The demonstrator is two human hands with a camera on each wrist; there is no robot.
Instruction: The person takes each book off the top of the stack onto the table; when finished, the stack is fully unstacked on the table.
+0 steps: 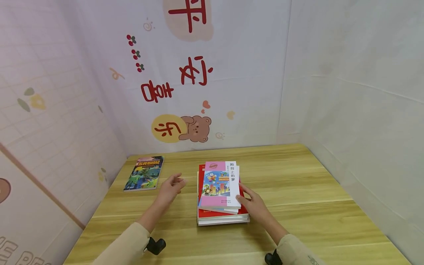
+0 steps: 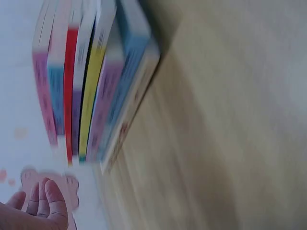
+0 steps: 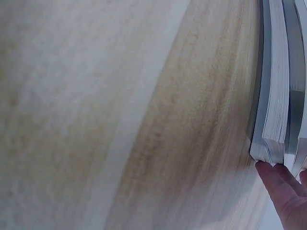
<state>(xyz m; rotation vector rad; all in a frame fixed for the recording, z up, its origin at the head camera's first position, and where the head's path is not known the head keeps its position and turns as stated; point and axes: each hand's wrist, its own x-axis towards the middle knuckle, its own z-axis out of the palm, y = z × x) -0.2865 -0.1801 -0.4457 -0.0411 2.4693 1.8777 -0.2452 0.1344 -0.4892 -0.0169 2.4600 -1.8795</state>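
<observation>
Stack of books (image 1: 223, 221) – right hand (image 1: 254, 206) at its right side, left hand (image 1: 172, 186) left of it, holding nothing. On top of the stack, a pink-and-white book (image 1: 215, 184), long axis running away from the person. From the right hand the stack lies just left: thumb at the top book's right edge, fingers spread along the side, fingertips touching a lower corner. The left hand is loose, fingers slightly bent toward the stack but apart from it; the right is nearer. Farther left of the stack, a colourful book (image 1: 144, 173) lies flat. Hard to make out: spine lettering, blurred in the left wrist view; the right wrist view cuts off stack and hand – cannot tell how firmly the thumb presses
</observation>
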